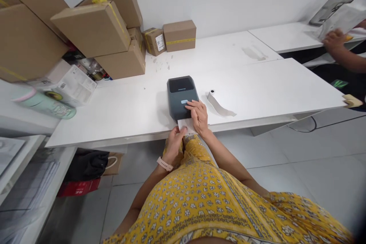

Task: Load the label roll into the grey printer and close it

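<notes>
A dark grey label printer [179,108] sits near the front edge of the white table. White label paper [182,123] comes out of its front. My left hand [175,141] pinches this paper with thumb and fingers just below the printer. My right hand [198,116] rests against the printer's right front, one finger by the light button on its top; its other fingers are bent near the paper, and what they grip, if anything, is hidden. Right of the printer lies a small paper roll [212,93] with a strip unrolled toward the table edge.
Cardboard boxes [91,28] are stacked at the back left, beside a white box [76,84] and a mint green bottle [45,103]. Two smaller cartons [179,37] stand against the wall. At far right, another person's hand [334,40] holds a plastic bag near a clear bottle [336,4].
</notes>
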{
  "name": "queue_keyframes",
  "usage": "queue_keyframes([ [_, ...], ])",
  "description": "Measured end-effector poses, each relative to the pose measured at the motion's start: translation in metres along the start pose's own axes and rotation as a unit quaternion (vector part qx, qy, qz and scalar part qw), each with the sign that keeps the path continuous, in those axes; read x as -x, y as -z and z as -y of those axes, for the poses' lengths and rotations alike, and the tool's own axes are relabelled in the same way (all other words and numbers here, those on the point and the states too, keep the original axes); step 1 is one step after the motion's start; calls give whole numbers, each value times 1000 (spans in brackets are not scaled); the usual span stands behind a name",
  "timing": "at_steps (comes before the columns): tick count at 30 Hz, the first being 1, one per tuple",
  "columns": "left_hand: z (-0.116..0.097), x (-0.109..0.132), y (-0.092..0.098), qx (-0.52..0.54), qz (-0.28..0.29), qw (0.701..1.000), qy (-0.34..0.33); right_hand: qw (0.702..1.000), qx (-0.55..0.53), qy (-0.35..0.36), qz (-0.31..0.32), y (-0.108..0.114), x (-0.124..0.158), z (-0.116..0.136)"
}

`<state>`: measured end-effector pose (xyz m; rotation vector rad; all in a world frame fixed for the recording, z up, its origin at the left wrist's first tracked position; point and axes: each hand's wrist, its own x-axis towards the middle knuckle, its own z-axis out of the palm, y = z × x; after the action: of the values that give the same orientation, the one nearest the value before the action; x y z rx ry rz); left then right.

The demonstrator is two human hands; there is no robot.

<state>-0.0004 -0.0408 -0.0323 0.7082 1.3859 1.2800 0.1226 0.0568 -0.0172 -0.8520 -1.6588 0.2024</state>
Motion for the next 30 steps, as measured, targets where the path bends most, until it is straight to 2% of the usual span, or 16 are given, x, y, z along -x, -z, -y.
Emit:
queue_keyframes([
  [5,-14,-13,-16,63,12,996,66,1000,-12,13,10,3,-1,-2],
  [8,-12,-10,-17,106,25,992,67,1000,-7,-1,20,3,-2,-2],
  [15,-8,-8,-14,77,20,994,68,999,20,-10,27,5,-6,3],
  [21,-6,-7,-13,69,31,996,52,990,104,-42,86,10,-20,13],
  [25,-2,-9,-9,59,27,996,62,977,165,-12,132,13,-34,19],
  [30,-2,-13,-5,43,37,997,59,969,172,28,177,9,-47,15],
])
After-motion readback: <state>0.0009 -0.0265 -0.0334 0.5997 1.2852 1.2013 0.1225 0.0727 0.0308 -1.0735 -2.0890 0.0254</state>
